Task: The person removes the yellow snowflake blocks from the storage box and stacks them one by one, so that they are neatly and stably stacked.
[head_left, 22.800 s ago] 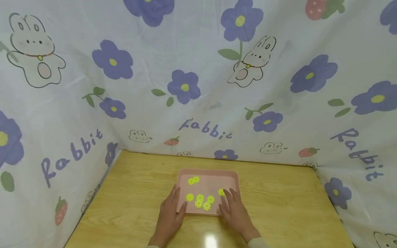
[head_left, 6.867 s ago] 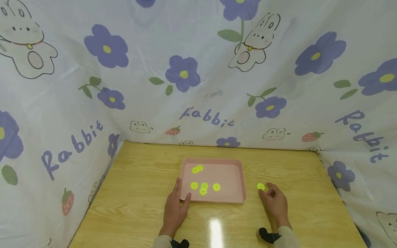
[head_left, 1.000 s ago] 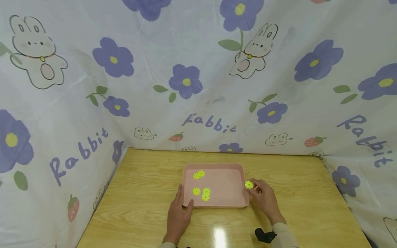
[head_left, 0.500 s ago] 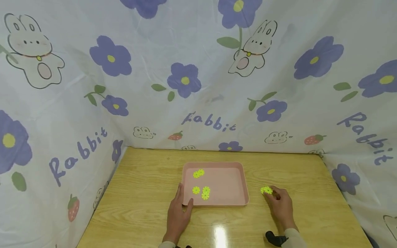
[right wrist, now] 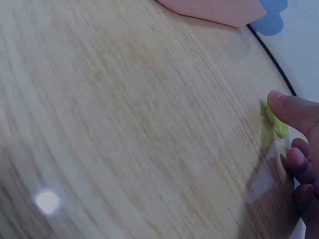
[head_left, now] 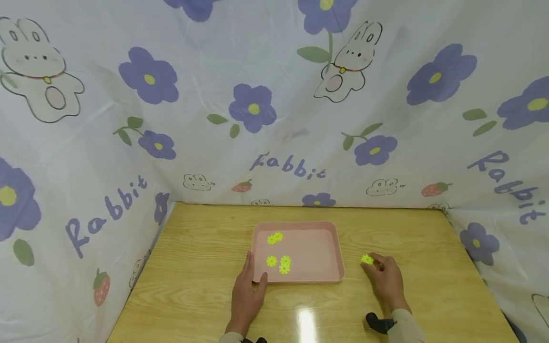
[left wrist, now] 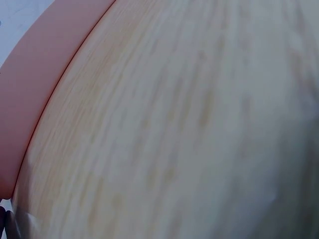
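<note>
A shallow pink tray lies on the table, with several bright yellow-green, notched, flower-shaped plastic discs in its left half. Two overlap near the back left, and a single disc lies beside another overlapping pair nearer the front. My left hand rests at the tray's front left corner, fingers straight along the side and thumb at the front rim. Right of the tray, my right hand pinches a flower-shaped disc just at the tabletop. In the right wrist view, that yellow piece sits beneath the thumb; whether it is one disc or a stack I cannot tell.
The wooden table runs back to a white curtain printed with rabbits and purple flowers, which also encloses both sides. Black straps sit at the wrists.
My right hand has carried a disc from the tray's right edge out onto the table. Half a second ago two discs showed side by side at its fingertips; now one outline shows. Left hand stays.
</note>
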The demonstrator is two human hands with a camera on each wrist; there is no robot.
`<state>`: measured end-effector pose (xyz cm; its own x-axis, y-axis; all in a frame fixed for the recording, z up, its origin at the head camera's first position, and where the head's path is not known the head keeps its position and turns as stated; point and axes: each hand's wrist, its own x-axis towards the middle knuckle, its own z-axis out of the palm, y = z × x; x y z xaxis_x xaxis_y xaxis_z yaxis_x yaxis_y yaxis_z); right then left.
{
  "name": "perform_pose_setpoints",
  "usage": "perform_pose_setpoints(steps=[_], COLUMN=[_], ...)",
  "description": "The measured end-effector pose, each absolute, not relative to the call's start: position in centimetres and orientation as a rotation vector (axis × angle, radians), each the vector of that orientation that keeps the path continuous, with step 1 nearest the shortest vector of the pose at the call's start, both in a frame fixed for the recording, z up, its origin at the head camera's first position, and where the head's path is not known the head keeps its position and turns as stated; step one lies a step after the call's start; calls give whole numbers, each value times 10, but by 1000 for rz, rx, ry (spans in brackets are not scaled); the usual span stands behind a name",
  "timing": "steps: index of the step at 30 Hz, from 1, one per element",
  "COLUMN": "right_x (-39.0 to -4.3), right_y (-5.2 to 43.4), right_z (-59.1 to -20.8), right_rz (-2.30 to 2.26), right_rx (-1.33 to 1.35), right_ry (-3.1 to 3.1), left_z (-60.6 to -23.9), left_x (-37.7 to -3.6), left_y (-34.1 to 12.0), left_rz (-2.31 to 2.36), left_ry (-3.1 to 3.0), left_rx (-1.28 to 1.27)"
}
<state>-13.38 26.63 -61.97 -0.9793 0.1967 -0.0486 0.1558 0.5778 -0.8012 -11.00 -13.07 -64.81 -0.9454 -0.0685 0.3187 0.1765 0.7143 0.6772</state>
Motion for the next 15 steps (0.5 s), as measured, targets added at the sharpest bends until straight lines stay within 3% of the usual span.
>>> perform_pose_setpoints(steps=[15], right_x=[-135], right_y=[267], right_z=[-618], right_rz=[1320], right_rx=[-273], right_ry=[-2788], left_z=[-648], left_x=[-111], left_y=[-129], left_rz=[-1095], left_ry=[-2611], left_rx=[-82])
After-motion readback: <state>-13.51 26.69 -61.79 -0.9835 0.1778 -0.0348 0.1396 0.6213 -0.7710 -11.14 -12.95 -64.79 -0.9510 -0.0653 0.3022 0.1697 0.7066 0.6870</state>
